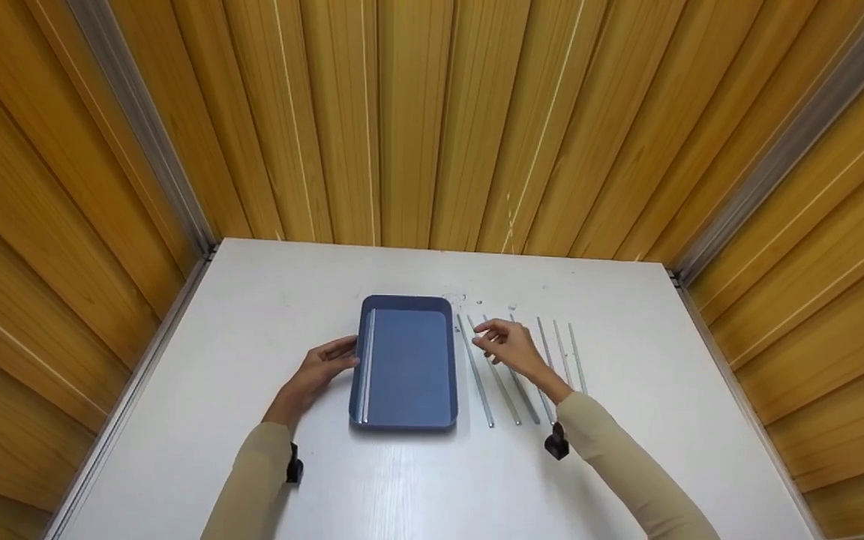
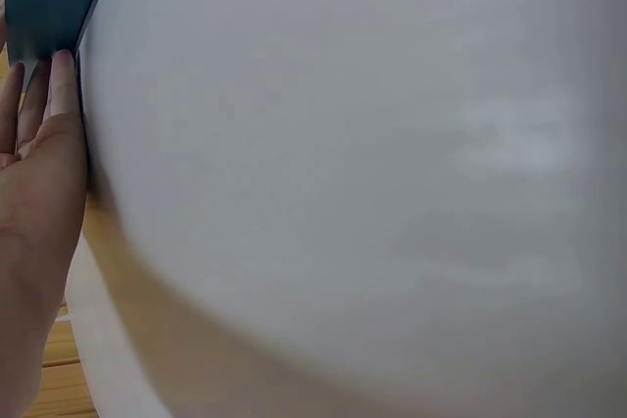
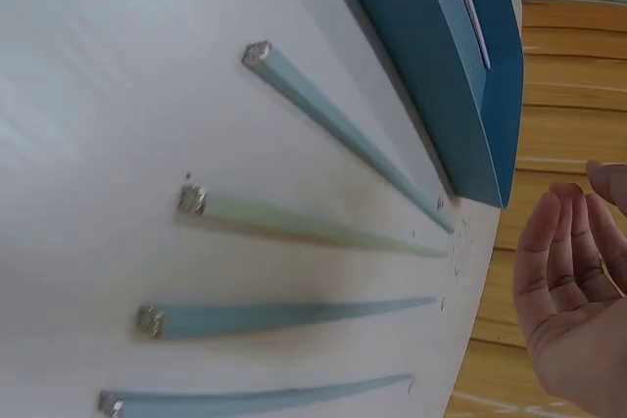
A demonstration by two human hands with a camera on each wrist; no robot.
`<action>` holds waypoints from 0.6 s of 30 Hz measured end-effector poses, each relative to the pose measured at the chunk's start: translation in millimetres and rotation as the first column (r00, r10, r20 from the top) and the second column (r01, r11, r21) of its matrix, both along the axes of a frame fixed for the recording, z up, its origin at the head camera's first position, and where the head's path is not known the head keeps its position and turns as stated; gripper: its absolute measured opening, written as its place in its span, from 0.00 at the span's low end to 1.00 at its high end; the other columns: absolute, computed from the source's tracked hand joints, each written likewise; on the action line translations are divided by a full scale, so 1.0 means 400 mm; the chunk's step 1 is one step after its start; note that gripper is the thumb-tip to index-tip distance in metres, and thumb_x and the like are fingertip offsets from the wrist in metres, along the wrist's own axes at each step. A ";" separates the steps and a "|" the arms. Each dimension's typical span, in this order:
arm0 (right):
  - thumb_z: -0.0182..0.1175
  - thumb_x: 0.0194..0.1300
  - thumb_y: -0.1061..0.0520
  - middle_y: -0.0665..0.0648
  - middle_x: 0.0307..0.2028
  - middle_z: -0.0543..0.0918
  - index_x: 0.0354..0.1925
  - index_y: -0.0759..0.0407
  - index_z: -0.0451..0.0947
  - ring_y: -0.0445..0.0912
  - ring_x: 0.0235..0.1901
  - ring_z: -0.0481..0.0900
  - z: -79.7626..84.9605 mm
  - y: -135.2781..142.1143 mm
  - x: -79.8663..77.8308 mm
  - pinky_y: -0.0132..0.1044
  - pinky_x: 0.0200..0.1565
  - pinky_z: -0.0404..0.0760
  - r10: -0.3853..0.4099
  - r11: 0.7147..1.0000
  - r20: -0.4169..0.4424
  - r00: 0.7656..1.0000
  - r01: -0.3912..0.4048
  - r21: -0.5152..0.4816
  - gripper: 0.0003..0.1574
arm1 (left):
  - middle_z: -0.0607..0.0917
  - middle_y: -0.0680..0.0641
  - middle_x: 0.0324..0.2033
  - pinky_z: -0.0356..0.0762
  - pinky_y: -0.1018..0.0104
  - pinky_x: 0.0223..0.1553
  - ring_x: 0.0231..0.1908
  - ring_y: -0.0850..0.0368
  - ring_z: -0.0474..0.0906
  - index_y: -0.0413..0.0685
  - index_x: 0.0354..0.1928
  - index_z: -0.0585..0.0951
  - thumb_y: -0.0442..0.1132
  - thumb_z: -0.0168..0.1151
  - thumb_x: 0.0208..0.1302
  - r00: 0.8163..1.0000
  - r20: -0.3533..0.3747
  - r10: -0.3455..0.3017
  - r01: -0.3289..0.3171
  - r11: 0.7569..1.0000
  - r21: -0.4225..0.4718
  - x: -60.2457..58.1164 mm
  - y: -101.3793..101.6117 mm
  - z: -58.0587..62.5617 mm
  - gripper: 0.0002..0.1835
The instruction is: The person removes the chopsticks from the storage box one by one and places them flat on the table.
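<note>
A blue rectangular tray (image 1: pixel 417 375) stands on the white table. My left hand (image 1: pixel 319 370) is at its left side, with straight fingertips against the outer wall in the left wrist view. A pale, slim chopstick-like bundle (image 1: pixel 368 367) lies lengthwise along the tray's left inner wall. Right of the tray, several pale blue-green chopsticks (image 3: pixel 338 127) with silvery ends lie spread in a row. Over the far part of this row hovers my right hand (image 1: pixel 511 347). Its fingers are loosely bent, and nothing shows between them in the right wrist view (image 3: pixel 578 291).
Small specks and marks (image 1: pixel 479 302) dot the white table (image 1: pixel 312 285) beyond the row of chopsticks. Wood-patterned panels (image 1: pixel 417 135) close off the back and both sides, with grey metal posts (image 1: pixel 151 142) at the corners. Black wrist cameras (image 1: pixel 556 442) sit at the sleeves.
</note>
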State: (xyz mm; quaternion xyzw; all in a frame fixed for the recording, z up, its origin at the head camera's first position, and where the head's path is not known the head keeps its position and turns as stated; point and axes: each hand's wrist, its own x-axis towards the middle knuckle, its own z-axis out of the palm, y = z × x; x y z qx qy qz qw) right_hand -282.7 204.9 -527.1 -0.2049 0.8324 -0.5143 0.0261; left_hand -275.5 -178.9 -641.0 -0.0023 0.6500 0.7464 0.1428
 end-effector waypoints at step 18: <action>0.68 0.66 0.62 0.72 0.37 0.88 0.50 0.72 0.82 0.64 0.32 0.88 -0.086 -0.258 -0.051 0.33 0.28 0.87 0.163 0.985 0.082 0.983 -0.167 0.039 0.17 | 0.70 0.35 0.73 0.75 0.68 0.67 0.76 0.42 0.63 0.36 0.73 0.68 0.32 0.69 0.65 1.000 -0.012 0.003 -0.003 1.000 0.015 0.000 0.002 -0.009 0.35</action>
